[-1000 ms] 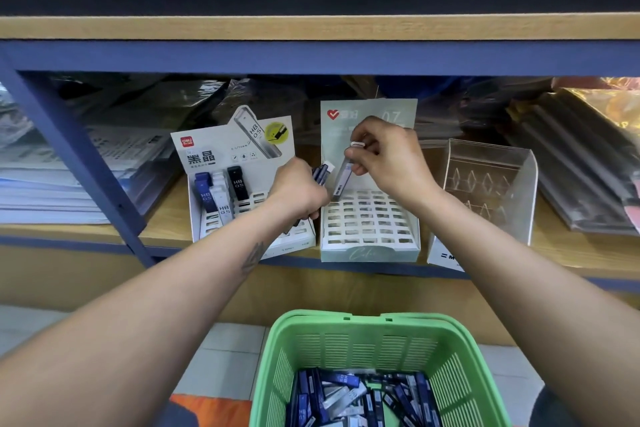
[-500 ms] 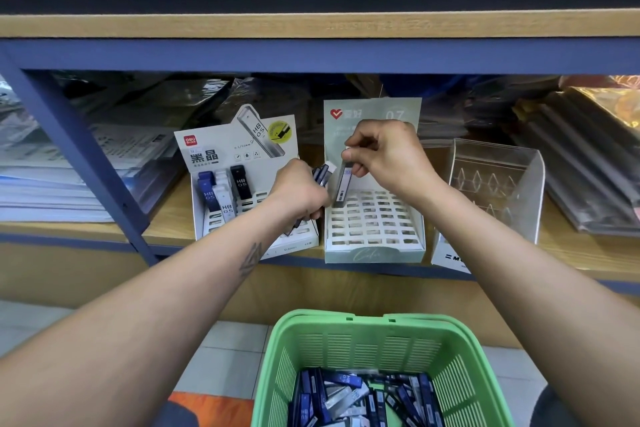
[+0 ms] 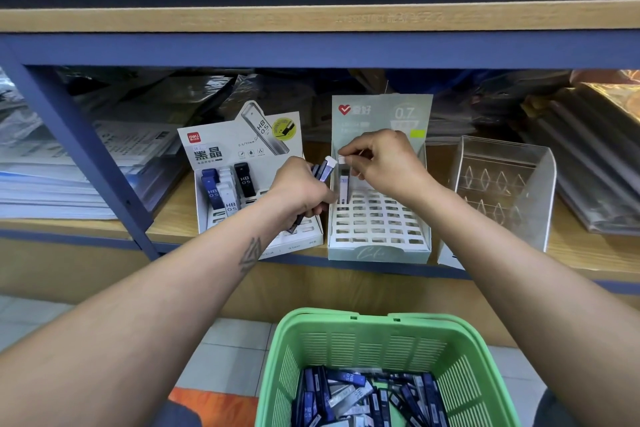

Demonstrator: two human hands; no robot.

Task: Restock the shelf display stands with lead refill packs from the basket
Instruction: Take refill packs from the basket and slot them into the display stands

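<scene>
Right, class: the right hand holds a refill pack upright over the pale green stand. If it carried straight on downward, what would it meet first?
Most likely the slotted grid of the pale green stand: the refill pack pinched by the right hand points at a back-left slot, though depth is hard to judge.

Above the shelf's front edge (image 3: 346, 262) the opening is low, capped by the blue beam (image 3: 311, 48). A blue post (image 3: 86, 163) blocks the left. Three display stands crowd the front: white stand (image 3: 239, 149), pale green stand (image 3: 381, 250), clear stand (image 3: 502, 184), touching or nearly so. Wrapped stock (image 3: 173, 97) fills the back.
</scene>
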